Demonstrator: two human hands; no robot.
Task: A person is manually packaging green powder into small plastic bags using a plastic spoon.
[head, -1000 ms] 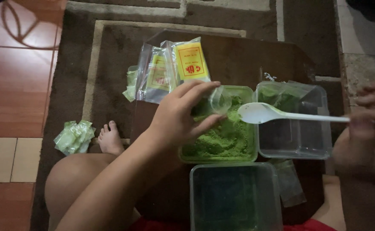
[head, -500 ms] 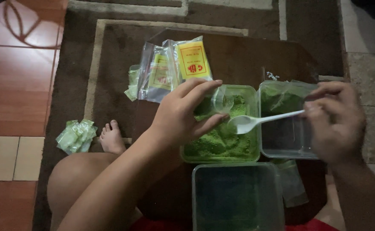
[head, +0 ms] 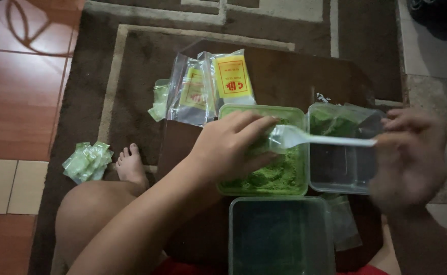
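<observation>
The single head-worn view looks steeply down, close above a low table [head: 284, 66].

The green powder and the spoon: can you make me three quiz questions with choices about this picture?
1. Where is the green powder?
A. in a clear tub
B. on the rug
C. in a glass jar

2. What colour is the spoon?
A. red
B. white
C. black

3. What is the left hand doing?
A. resting flat on the floor
B. holding a small clear bag at the spoon's bowl
C. gripping a tub lid

Answers: 1 A, the powder fills a clear tub on the dark board. 2 B, the spoon is white plastic, held by the right hand. 3 B, its fingers pinch a small clear bag above the powder.
</observation>
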